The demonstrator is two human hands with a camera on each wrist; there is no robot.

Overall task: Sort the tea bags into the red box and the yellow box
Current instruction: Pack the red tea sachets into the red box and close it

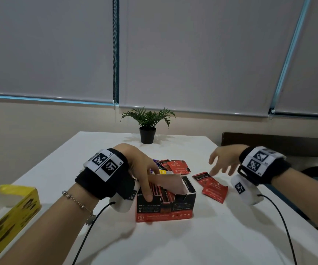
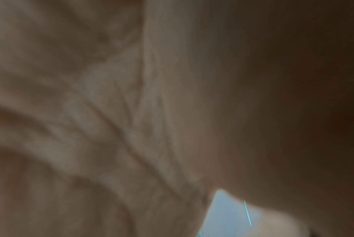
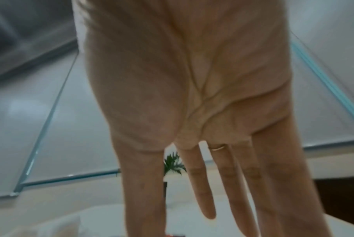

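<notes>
Left hand (image 1: pixel 142 169) grips near wall of red box (image 1: pixel 165 205) at counter (image 1: pixel 202 241) middle. Right hand (image 1: pixel 224 161) spread, empty, above red tea bags (image 1: pixel 210 185). Yellow box (image 1: pixel 10 211) at left edge. Risk: light box tips if grip pulls (bags inside stand loose); mixed pile behind invites wrong colour.

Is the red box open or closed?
Open. The red cardboard tea box has its flap raised, red tea bags stand inside, and the left hand reaches in.
</notes>
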